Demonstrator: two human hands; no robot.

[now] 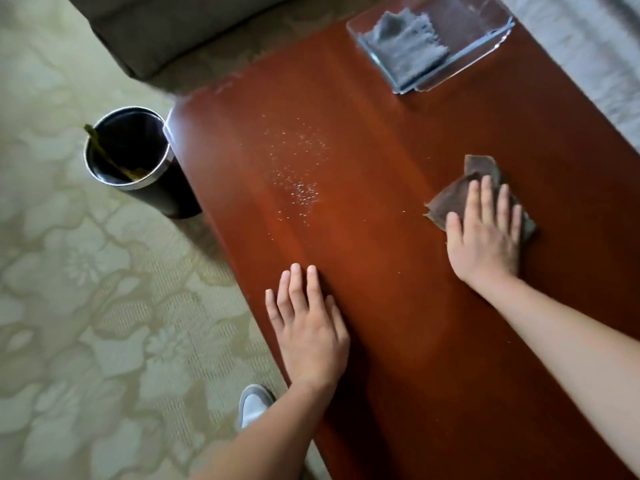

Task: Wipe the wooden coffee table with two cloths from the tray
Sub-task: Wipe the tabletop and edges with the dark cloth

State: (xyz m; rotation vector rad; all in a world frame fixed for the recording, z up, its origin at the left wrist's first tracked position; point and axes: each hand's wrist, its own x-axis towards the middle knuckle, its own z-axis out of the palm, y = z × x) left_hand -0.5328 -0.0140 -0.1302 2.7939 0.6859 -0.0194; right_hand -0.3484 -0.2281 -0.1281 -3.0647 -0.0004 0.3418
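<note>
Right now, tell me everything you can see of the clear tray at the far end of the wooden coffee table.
The clear rectangular tray looks like glass or acrylic, shallow, with low see-through walls and bright edges. It sits flat on the reddish-brown wooden coffee table near its far end, turned at an angle to the table's edges. A crumpled grey cloth lies inside, filling its left part; the right part shows the wood through the base. Neither hand touches it.

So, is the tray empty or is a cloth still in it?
Not empty: one grey cloth lies crumpled inside the clear tray.
</note>
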